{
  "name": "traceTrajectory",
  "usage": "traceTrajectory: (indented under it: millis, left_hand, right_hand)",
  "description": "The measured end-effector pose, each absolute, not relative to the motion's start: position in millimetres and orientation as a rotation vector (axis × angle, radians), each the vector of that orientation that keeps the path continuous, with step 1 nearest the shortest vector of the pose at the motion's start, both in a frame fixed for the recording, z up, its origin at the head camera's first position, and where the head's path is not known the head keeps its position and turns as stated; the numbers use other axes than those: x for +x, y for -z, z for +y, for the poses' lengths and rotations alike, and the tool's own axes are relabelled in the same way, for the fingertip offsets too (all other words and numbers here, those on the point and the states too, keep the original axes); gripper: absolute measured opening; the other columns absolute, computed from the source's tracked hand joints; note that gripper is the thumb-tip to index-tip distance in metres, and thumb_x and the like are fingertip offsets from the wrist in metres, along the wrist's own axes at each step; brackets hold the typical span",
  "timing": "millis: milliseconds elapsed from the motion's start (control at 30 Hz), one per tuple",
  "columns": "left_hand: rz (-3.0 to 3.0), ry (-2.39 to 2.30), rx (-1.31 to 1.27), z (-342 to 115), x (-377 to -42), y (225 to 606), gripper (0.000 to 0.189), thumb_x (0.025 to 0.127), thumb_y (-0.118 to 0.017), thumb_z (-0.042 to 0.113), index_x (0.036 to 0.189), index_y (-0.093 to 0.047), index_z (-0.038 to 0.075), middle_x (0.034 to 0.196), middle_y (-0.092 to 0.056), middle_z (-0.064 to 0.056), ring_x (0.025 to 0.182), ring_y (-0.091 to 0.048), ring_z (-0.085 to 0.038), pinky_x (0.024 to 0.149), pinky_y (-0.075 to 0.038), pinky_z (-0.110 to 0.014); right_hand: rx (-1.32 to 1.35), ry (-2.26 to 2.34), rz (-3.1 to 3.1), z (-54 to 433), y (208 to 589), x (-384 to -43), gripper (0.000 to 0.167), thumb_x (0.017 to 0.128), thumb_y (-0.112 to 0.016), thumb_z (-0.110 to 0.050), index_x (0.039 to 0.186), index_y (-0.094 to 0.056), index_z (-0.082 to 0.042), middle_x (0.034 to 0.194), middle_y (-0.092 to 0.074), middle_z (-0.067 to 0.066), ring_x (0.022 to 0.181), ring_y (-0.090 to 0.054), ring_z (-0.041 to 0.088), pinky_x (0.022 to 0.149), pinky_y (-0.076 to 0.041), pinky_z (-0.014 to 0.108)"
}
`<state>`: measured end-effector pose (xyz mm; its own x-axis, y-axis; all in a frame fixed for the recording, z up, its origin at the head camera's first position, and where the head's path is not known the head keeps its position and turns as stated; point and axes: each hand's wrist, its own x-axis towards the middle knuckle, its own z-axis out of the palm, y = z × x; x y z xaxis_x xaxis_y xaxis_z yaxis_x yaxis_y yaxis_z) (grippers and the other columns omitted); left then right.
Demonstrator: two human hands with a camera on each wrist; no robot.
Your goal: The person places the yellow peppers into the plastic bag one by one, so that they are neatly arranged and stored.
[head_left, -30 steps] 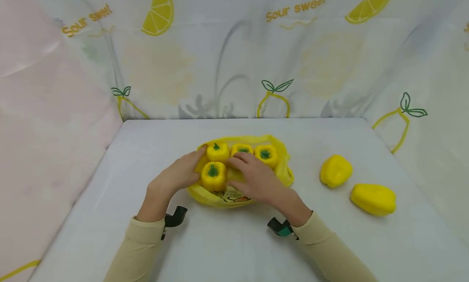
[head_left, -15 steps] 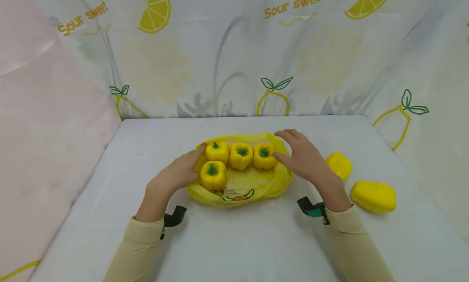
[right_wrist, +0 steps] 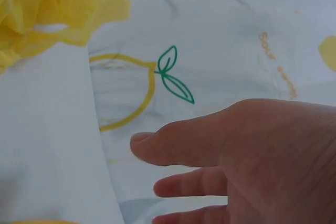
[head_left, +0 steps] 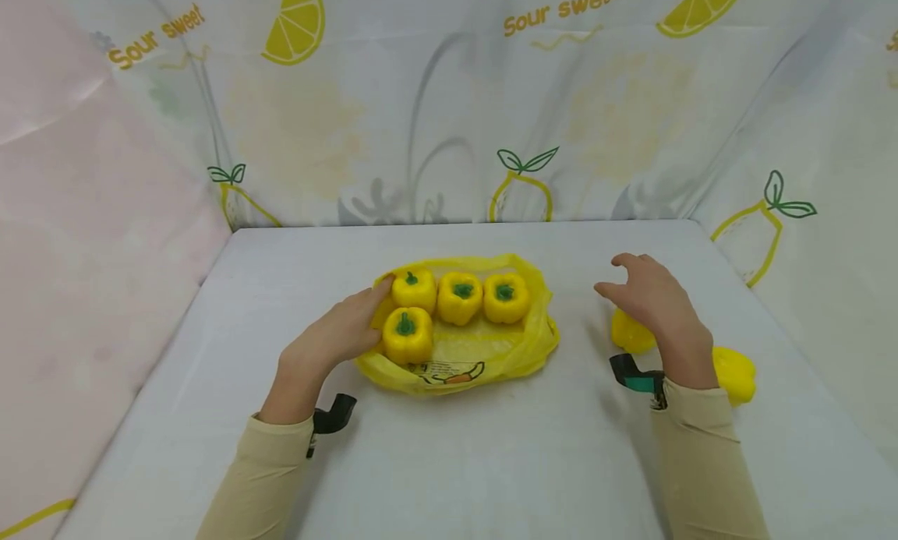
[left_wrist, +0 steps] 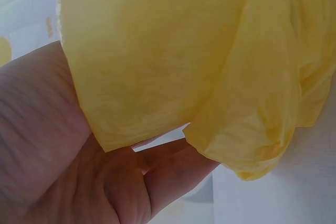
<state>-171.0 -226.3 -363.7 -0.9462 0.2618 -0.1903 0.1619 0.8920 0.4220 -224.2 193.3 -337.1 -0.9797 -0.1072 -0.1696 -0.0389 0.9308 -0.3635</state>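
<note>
A yellow plastic bag (head_left: 484, 357) lies spread wide on the table, its mouth facing up. Inside it sit several yellow bell peppers with green stems, such as the front-left pepper (head_left: 408, 336) and the right one (head_left: 507, 298). My left hand (head_left: 335, 333) holds the bag's left rim; in the left wrist view, yellow plastic (left_wrist: 157, 61) hides part of that hand. To the right, my right hand (head_left: 648, 294) hovers with thumb and fingers apart, holding nothing. Just under it, partly hidden, is a loose yellow bell pepper (head_left: 630, 333).
Another yellow bell pepper (head_left: 735, 376) lies farther right, partly covered by the right wrist. Behind the white table (head_left: 463, 470) hangs a cloth (head_left: 449, 96) with lemon prints, which also runs along the right side. Pinkish cloth (head_left: 91, 291) borders the left.
My right hand has moved out of the bag and to the right, over the loose peppers. The pepper it was near inside the bag stays there. My left hand keeps its place.
</note>
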Motion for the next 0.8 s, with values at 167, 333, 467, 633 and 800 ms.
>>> traceTrajectory:
  millis: [167,333,467,633,800]
  left_hand:
    - [2.824,-0.600,0.330,-225,-171,363,0.078,0.087,-0.047,0.001,0.159,-0.016,0.005,0.158,-0.035,-0.022,0.146,-0.034,-0.042,0.120,-0.027,-0.058]
    - [2.818,-0.601,0.329,-225,-171,364,0.079,0.087,-0.046,0.000,0.159,-0.015,0.005,0.159,-0.034,-0.022,0.146,-0.033,-0.042,0.120,-0.027,-0.059]
    - [2.807,-0.608,0.317,-225,-172,366,0.080,0.087,-0.046,0.000,0.160,-0.015,0.007,0.159,-0.033,-0.022,0.146,-0.033,-0.042,0.119,-0.027,-0.059]
    - [2.809,-0.613,0.321,-226,-172,366,0.080,0.086,-0.046,0.000,0.159,-0.015,0.006,0.158,-0.034,-0.022,0.145,-0.034,-0.042,0.119,-0.028,-0.059]
    - [2.814,-0.609,0.319,-226,-171,366,0.080,0.086,-0.046,0.000,0.159,-0.016,0.006,0.158,-0.034,-0.023,0.145,-0.034,-0.042,0.119,-0.028,-0.059]
  right_hand:
    - [-0.012,0.458,2.808,213,340,-226,0.074,0.094,-0.053,-0.042,0.147,-0.034,0.007,0.147,-0.033,0.038,0.128,-0.039,0.052,0.108,-0.035,0.066]
    - [0.029,0.455,2.694,226,341,-224,0.082,0.092,-0.053,-0.050,0.148,-0.030,0.007,0.149,-0.033,0.036,0.129,-0.039,0.051,0.109,-0.033,0.066]
    - [0.047,0.497,2.635,232,343,-221,0.085,0.092,-0.051,-0.055,0.148,-0.030,0.005,0.149,-0.033,0.035,0.118,-0.051,0.047,0.098,-0.045,0.061]
    - [0.085,0.543,2.549,233,344,-221,0.090,0.090,-0.052,-0.061,0.149,-0.029,0.002,0.147,-0.035,0.032,0.098,-0.062,0.038,0.080,-0.053,0.043]
    - [0.002,0.521,2.555,233,345,-223,0.076,0.091,-0.054,-0.054,0.140,-0.039,0.001,0.135,-0.045,0.029,0.091,-0.061,0.034,0.075,-0.051,0.039]
